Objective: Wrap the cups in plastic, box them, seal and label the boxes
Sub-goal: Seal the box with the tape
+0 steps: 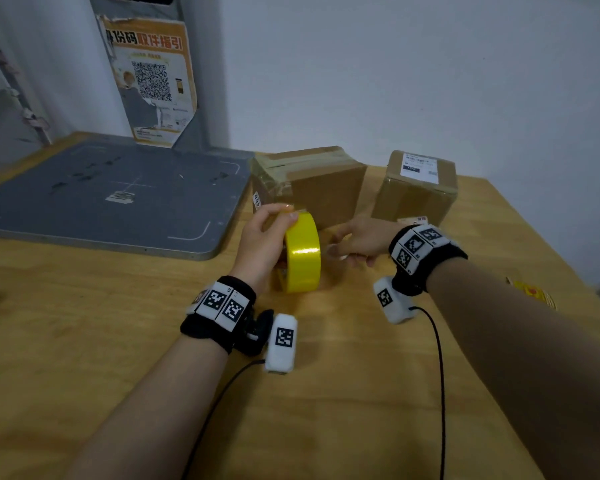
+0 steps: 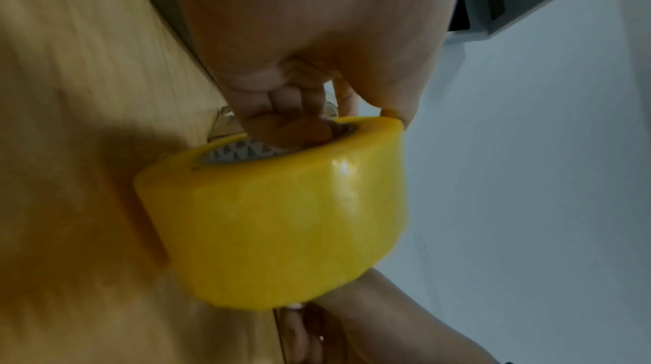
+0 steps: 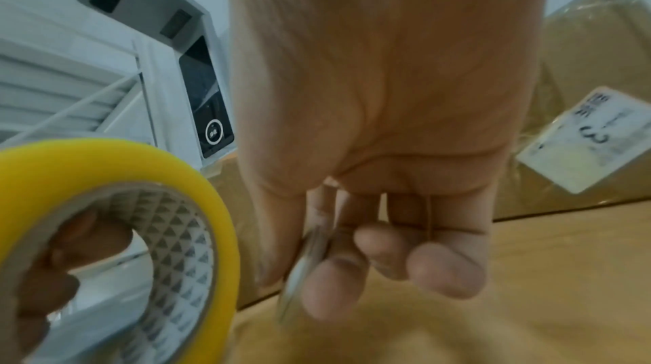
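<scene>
Wooden table (image 1: 84,341) under a pale wall, grey mat (image 1: 101,192) beyond my fingers. I judge this the sealing step: my left hand (image 1: 260,247) has its fingers hooked through the yellow tape roll (image 1: 302,254), thumb on its rim. My right hand (image 1: 361,242) pinches something thin, perhaps the tape end. Just past the fingertips sits the taped box (image 1: 312,181); the labelled box (image 1: 416,188) stands beside. Next: draw tape across a seam.
</scene>
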Tool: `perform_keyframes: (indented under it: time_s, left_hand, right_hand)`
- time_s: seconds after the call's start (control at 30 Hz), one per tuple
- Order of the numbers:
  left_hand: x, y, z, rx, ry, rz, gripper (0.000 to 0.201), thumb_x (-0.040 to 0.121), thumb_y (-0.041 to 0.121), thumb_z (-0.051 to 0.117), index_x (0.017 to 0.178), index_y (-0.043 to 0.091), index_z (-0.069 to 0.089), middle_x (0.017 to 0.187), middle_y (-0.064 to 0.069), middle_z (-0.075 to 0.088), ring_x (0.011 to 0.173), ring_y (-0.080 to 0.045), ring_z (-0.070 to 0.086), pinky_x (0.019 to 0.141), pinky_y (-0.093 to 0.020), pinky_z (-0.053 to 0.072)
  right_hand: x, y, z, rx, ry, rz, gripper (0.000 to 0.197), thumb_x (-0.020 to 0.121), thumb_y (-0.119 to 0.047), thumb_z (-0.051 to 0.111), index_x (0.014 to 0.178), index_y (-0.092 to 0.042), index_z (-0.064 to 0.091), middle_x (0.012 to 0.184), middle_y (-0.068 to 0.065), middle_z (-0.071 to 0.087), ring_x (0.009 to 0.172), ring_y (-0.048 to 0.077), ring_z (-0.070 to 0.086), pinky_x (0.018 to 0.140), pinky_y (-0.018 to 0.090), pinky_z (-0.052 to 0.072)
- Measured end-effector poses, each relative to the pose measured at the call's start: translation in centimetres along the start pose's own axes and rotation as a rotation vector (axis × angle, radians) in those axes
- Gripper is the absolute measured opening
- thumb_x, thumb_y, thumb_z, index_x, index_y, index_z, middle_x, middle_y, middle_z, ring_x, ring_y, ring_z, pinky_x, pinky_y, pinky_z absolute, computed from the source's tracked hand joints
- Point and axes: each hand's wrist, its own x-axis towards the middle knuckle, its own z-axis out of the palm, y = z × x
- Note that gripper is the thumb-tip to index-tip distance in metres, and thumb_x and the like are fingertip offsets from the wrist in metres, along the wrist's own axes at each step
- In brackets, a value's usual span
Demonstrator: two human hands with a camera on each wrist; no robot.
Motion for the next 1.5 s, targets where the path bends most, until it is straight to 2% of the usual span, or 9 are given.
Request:
perform_keyframes:
  time_s: [0.13,0.23,0.33,0.5,0.73,0.87,1.07,1.33,1.5]
  left_hand:
    - [-1.9,0.5,0.0,0.066,-0.074,0.006,0.014,0.099,0.033,0.062,0.111,0.031,0.068,0.101,-0.001,0.066,0.081,-0.019,0.064,0.064,-0.035,0.051]
    - [-3.6,0.8,0.5,0.088,-0.126,-0.012,0.013,0.099,0.032,0.060,0.108,0.033,0.069,0.101,0.002,0.066,0.085,-0.020,0.063,0.070,-0.037,0.050]
    - [-5.4,1.1,1.2,0.117,-0.189,-0.026,0.012,0.101,0.032,0.058,0.108,0.035,0.067,0.097,0.002,0.065,0.081,-0.019,0.062,0.064,-0.034,0.050]
    - [-7.4,1.3,1.9,0.163,-0.221,-0.022,0.016,0.101,0.034,0.059,0.114,0.037,0.066,0.101,0.001,0.067,0.083,-0.017,0.064,0.057,-0.031,0.051]
    - [-8.8,1.4,2.7,0.180,-0.201,-0.055,0.029,0.098,0.039,0.062,0.127,0.038,0.063,0.106,-0.001,0.069,0.084,-0.017,0.067,0.063,-0.033,0.054]
    - [-9.0,1.3,3.0,0.182,-0.216,-0.100,0.036,0.098,0.042,0.062,0.134,0.035,0.060,0.104,-0.004,0.068,0.081,-0.021,0.068,0.062,-0.033,0.055]
    - [-8.9,1.6,3.4,0.176,-0.199,-0.122,0.018,0.100,0.039,0.061,0.112,0.030,0.070,0.091,-0.003,0.063,0.073,-0.021,0.063,0.058,-0.032,0.055]
    - [-8.7,2.5,3.6,0.179,-0.187,-0.209,0.046,0.096,0.065,0.053,0.131,0.037,0.064,0.120,-0.005,0.070,0.109,-0.029,0.067,0.094,-0.050,0.055]
    - [-9.2,3.1,4.0,0.170,-0.156,-0.236,0.034,0.097,0.060,0.057,0.122,0.039,0.063,0.115,-0.005,0.072,0.105,-0.028,0.069,0.088,-0.046,0.057]
  right_hand:
    - [-2.4,0.1,-0.1,-0.094,0.106,0.025,0.038,0.101,-0.054,0.056,0.119,-0.025,0.070,0.065,0.001,0.059,0.049,0.014,0.048,0.044,0.021,0.038]
    - [-4.3,-0.5,-0.2,0.276,0.366,-0.094,0.048,0.099,-0.065,0.050,0.119,-0.026,0.070,0.083,0.002,0.065,0.063,0.015,0.056,0.054,0.028,0.046]
    - [-6.5,-1.7,0.6,0.588,0.272,-0.212,0.042,0.092,-0.062,0.065,0.113,-0.028,0.077,0.105,0.000,0.074,0.082,0.017,0.067,0.068,0.033,0.055]
    - [-7.9,-2.3,2.7,0.626,0.299,-0.215,0.018,0.089,-0.038,0.079,0.097,-0.022,0.082,0.093,0.002,0.078,0.083,0.018,0.067,0.063,0.029,0.049]
    - [-8.6,-3.1,3.4,0.285,0.612,-0.294,0.010,0.091,-0.026,0.078,0.082,-0.025,0.079,0.088,-0.015,0.068,0.082,-0.001,0.060,0.077,0.028,0.046]
    - [-8.4,-2.5,4.3,0.171,0.725,-0.312,0.027,0.092,-0.031,0.075,0.070,-0.044,0.067,0.087,-0.020,0.063,0.084,-0.001,0.059,0.095,0.048,0.050]
    - [-8.7,-2.8,4.5,0.188,0.802,-0.394,0.031,0.092,-0.030,0.075,0.071,-0.048,0.063,0.088,-0.020,0.063,0.088,0.005,0.062,0.095,0.054,0.050]
    - [-9.7,-2.2,3.6,0.250,0.717,-0.432,0.007,0.091,-0.027,0.077,0.085,-0.026,0.080,0.092,-0.013,0.067,0.087,0.008,0.064,0.088,0.048,0.056]
    - [-10.7,-2.0,3.6,0.270,0.701,-0.477,0.007,0.090,-0.025,0.078,0.083,-0.023,0.080,0.094,-0.008,0.069,0.087,0.007,0.065,0.083,0.038,0.057]
